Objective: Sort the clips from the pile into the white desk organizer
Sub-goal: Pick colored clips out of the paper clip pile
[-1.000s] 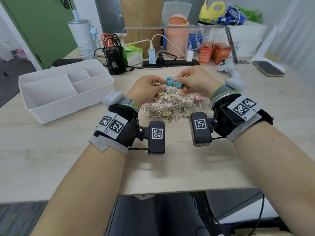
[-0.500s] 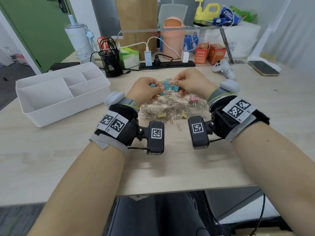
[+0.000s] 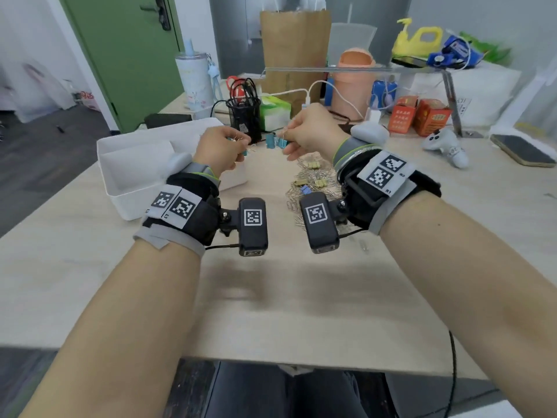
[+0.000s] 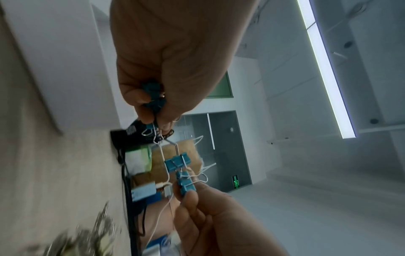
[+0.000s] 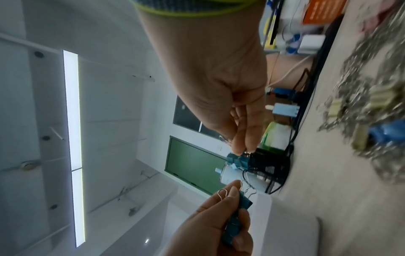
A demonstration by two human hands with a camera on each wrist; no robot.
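Holding both hands up above the desk, I have teal binder clips pinched on either side. My left hand, left of centre in the head view, has its grip curled tight round a small bunch of teal clips — the left wrist view shows them tucked between thumb and fingers, wire handles poking out below. My right hand, just right of centre, pinches the wire handles of another cluster of teal clips between thumb and fingertips, and the cluster dangles beneath. In the left wrist view, wire handles run from one bunch to the other, so the two bunches seem hooked together; I cannot tell exactly how.

The pile of clips lies on the desk under my right wrist, in the middle of the head view — mostly silver paper clips with a few pale yellow binder clips and a blue one mixed in. The white desk organizer sits at the left of the frame, partly behind my left hand; the compartments I can see hold nothing visible.
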